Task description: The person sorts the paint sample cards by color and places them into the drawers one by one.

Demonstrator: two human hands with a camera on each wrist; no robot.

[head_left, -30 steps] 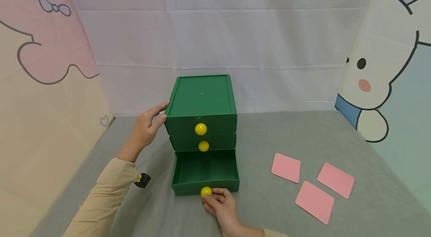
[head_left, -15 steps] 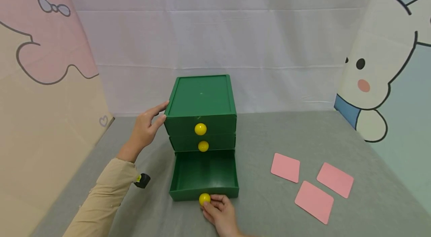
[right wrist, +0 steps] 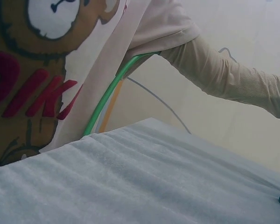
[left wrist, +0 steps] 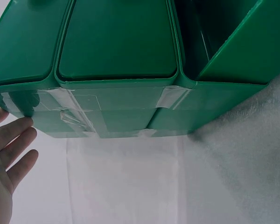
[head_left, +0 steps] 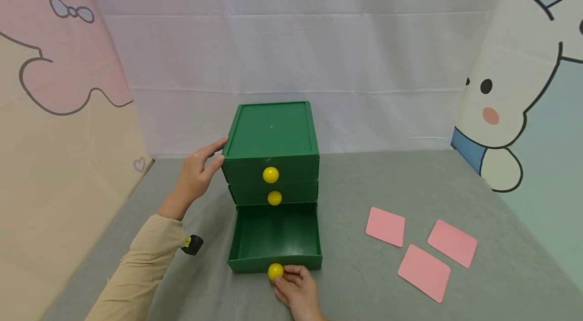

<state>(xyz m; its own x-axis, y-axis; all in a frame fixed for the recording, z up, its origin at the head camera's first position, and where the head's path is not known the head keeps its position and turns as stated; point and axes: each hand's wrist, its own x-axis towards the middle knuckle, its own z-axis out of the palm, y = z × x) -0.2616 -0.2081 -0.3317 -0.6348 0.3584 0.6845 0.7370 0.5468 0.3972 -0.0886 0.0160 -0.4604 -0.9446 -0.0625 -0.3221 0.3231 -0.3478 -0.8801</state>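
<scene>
A green three-drawer cabinet [head_left: 272, 131] stands on the grey cloth, its two upper drawers closed. The bottom drawer [head_left: 248, 265] is pulled out toward me, and its inside looks bare. My right hand [head_left: 300, 291] pinches that drawer's round yellow knob [head_left: 275, 272] between thumb and fingers. At the cabinet's top left edge, my left hand [head_left: 195, 174] rests its extended fingers and thumb against the side. In the left wrist view, those fingers [left wrist: 19, 164] lie spread by the taped green side. The right wrist view hardly catches the right hand.
To the right on the cloth lie three pink rounded cards, a near one [head_left: 424, 273], a left one [head_left: 385, 227] and a far right one [head_left: 453, 243]. A white curtain [head_left: 291, 52] hangs behind, with cartoon-printed panels at both sides.
The bottom drawer has slid a little farther out toward me, the right hand moving with its knob. The left hand stays on the cabinet, and the cards have not moved.
</scene>
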